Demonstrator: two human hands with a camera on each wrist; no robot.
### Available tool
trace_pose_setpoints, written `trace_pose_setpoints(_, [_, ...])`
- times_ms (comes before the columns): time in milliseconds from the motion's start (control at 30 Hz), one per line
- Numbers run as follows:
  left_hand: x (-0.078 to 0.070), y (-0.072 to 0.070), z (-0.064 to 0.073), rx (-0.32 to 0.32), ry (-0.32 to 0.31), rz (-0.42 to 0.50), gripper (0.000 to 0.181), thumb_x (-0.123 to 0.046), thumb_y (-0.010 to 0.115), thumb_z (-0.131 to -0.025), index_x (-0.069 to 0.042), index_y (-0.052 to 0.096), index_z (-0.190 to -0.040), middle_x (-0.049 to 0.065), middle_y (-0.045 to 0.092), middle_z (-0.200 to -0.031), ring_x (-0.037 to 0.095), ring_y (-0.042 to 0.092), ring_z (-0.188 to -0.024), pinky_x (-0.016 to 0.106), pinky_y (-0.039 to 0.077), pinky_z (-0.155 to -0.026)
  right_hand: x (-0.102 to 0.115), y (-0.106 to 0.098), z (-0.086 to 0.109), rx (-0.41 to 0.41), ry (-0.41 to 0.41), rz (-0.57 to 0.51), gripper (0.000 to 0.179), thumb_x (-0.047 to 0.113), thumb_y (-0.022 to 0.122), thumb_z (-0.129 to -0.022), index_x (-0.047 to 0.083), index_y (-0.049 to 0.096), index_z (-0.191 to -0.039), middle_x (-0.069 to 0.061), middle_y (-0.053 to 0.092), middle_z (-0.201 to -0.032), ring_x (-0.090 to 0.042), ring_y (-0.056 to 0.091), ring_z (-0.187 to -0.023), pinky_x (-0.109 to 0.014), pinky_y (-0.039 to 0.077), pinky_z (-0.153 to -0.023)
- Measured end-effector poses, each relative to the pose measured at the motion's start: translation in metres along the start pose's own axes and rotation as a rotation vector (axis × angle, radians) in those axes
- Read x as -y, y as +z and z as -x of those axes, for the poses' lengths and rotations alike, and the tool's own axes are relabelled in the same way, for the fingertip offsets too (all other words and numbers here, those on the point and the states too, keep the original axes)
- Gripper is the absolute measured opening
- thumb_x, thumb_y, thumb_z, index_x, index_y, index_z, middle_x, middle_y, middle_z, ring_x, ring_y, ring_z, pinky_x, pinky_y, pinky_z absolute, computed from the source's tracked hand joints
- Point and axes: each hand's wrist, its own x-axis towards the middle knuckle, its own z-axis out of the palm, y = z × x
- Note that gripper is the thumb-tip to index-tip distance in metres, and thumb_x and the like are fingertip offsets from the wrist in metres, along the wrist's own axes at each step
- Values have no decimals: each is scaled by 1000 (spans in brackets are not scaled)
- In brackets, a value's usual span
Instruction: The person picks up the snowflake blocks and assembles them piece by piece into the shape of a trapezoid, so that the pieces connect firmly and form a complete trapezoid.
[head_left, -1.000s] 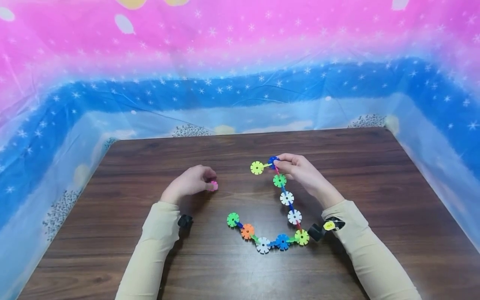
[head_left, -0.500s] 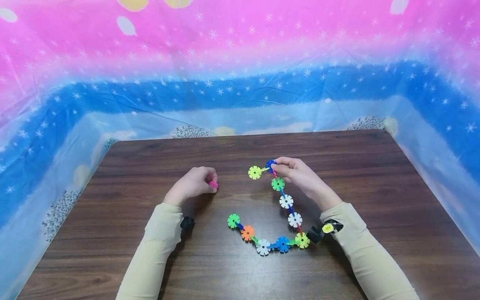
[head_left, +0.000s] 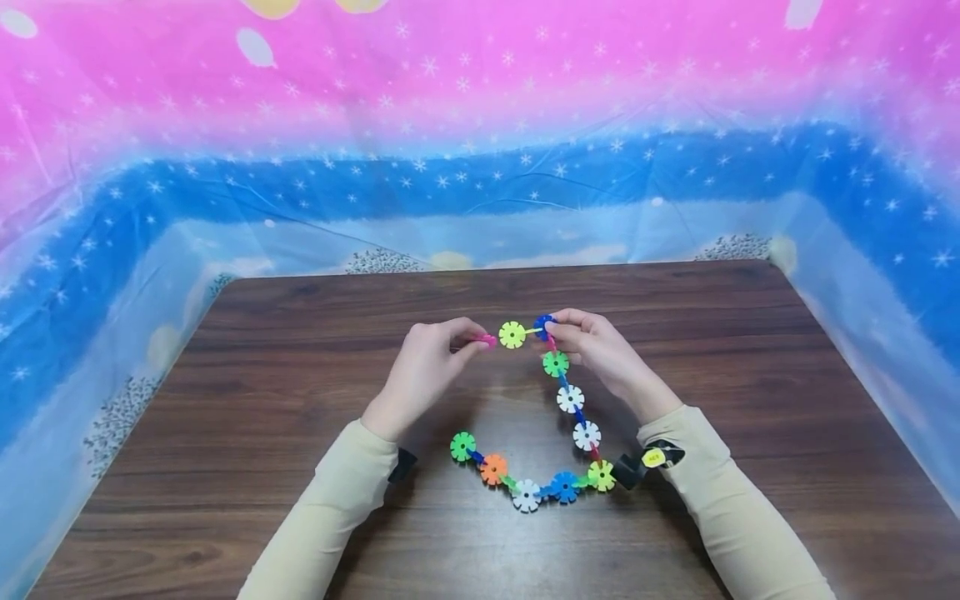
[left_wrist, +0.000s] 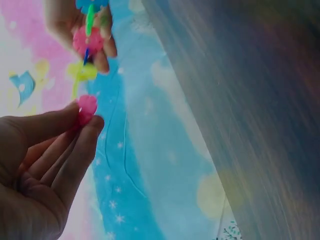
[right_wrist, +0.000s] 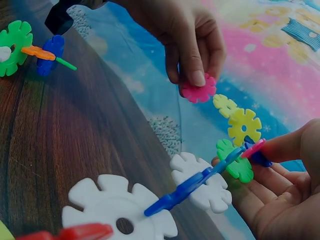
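My left hand (head_left: 423,367) pinches a pink notched snowflake disc (head_left: 489,341) between thumb and fingertips. Just right of it stands a yellow disc (head_left: 512,335), the end of a long chain of interlocked discs. My right hand (head_left: 606,350) grips that chain near this end, at a dark blue disc (head_left: 542,327). From there the chain runs down through a green disc (head_left: 556,364) and white discs (head_left: 570,399), then curves left over the table to another green disc (head_left: 462,446). In the right wrist view, the pink disc (right_wrist: 200,90) is close to the yellow pieces.
The dark wood-grain table (head_left: 187,475) lies beneath both arms. A pink and blue snowflake-printed cloth (head_left: 465,183) hangs around its back and sides. Black wrist cameras (head_left: 628,470) sit at both cuffs, the right one beside the chain's bend.
My left hand has moved right and away from me with the pink disc, up to the yellow end disc. My right hand keeps its grip on the chain, barely shifting.
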Motion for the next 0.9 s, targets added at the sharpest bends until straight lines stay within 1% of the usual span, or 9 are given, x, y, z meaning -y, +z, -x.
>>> trace_pose_setpoints(67, [-3, 4, 1, -46, 31, -41, 9, -12, 74, -93, -7, 75, -101, 5, 77, -94, 11, 61, -64, 29, 48, -61, 1, 1, 1, -16, 7, -3, 21, 18, 56, -105, -2, 58, -113, -5, 70, -95, -24, 71, -95, -29, 55, -79])
trace_pose_setpoints(133, [-6, 7, 2, -77, 63, -69, 8, -9, 75, -92, -6, 75, -100, 5, 77, -94, 11, 64, -66, 28, 50, -63, 2, 1, 1, -23, 11, 0, 22, 19, 56, -105, -2, 58, -113, -2, 69, -91, -18, 70, -88, -28, 55, -79])
trace_pose_setpoints(233, [-8, 10, 3, -101, 109, -91, 7, -6, 76, -90, -7, 75, -98, 5, 77, -92, 11, 66, -69, 28, 53, -65, 3, 2, 2, -25, 13, 1, 22, 19, 57, -105, -1, 59, -112, -1, 67, -87, -13, 66, -79, -28, 54, -77])
trace_pose_setpoints(333, [-11, 12, 3, -114, 144, -112, 7, -4, 75, -90, -7, 76, -96, 5, 77, -90, 10, 64, -64, 27, 52, -61, 5, 4, 3, -36, 2, 0, 20, 19, 57, -104, 0, 59, -111, -1, 68, -86, -15, 67, -79, -28, 55, -74])
trace_pose_setpoints(467, [-13, 12, 3, -144, 165, -159, 6, -3, 75, -90, -6, 77, -95, 6, 77, -89, 11, 62, -59, 28, 51, -58, 6, 5, 4, -66, -22, 12, 19, 18, 58, -104, 1, 60, -110, -3, 70, -86, -15, 68, -79, -29, 55, -74])
trace_pose_setpoints(533, [-14, 11, 4, -154, 169, -179, 6, -3, 75, -90, -6, 77, -95, 7, 77, -88, 12, 63, -60, 29, 52, -58, 6, 4, 3, -76, -26, 20, 19, 18, 59, -103, 1, 60, -109, -4, 70, -86, -13, 66, -76, -30, 54, -75])
trace_pose_setpoints(733, [-14, 11, 4, -140, 173, -201, 8, -3, 75, -90, -5, 77, -97, 7, 77, -89, 14, 67, -63, 30, 55, -62, 5, 3, 3, -73, -30, 38, 23, 19, 59, -104, -3, 60, -112, -10, 72, -91, -12, 66, -76, -31, 54, -76])
trace_pose_setpoints(900, [-15, 13, 4, -158, 204, -224, 6, -7, 75, -91, -5, 77, -96, 8, 77, -89, 18, 72, -69, 32, 57, -66, 9, 4, 9, -84, -53, 57, 25, 20, 59, -103, -4, 61, -114, -15, 74, -98, -15, 70, -80, -33, 55, -78])
